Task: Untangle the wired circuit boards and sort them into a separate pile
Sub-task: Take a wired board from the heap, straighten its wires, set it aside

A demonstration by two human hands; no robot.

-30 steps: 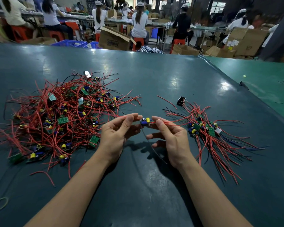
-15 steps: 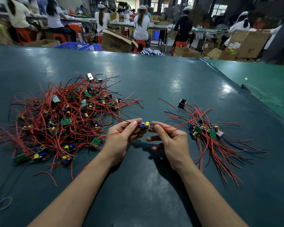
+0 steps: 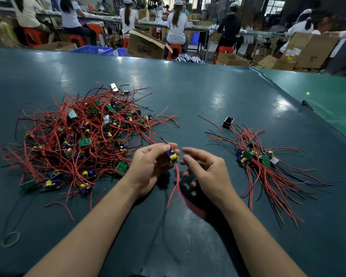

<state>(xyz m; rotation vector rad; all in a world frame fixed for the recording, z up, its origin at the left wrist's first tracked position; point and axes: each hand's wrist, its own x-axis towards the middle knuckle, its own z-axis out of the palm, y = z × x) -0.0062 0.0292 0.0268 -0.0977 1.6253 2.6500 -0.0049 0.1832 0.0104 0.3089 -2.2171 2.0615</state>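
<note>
Dark green table [image 3: 208,92] bears two red-wired piles; left hand [image 3: 148,168] pinches a board [image 3: 172,156] with blue and yellow parts, right hand [image 3: 206,168] loosely curled, empty.

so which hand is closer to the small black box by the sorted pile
Right. The right hand sits below and left of the black box, beside the sorted pile. The left hand is farther left, holding a circuit board.

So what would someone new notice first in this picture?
The big tangled heap of red-wired green circuit boards at table left, and the smaller combed-out pile at right. Between them, the left hand grips one blue-and-yellow board, beside the right hand.
</note>
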